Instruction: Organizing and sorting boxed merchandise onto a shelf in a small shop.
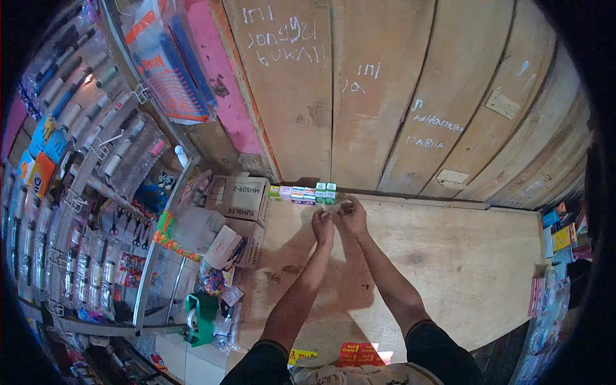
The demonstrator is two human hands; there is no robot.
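Note:
Both arms reach forward over a plywood tabletop [433,269]. My left hand [323,226] and my right hand [352,215] meet near the table's far edge, their fingertips close together. Something small and pale seems to be between the fingers, too unclear to name. Just beyond and left of the hands, a row of small boxes stands against the plank wall: a yellow-green box [275,192], a pale pink box [285,193], blue-and-white boxes [297,195] and green-and-white boxes [330,193] at the right end.
Cardboard cartons [239,197] are stacked left of the row. A green tape dispenser [198,320] stands at the table's left side, beside packaged goods. Scissors [129,221] and wrapped goods hang on the left rack. Red and yellow printed packets [358,354] lie at the near edge.

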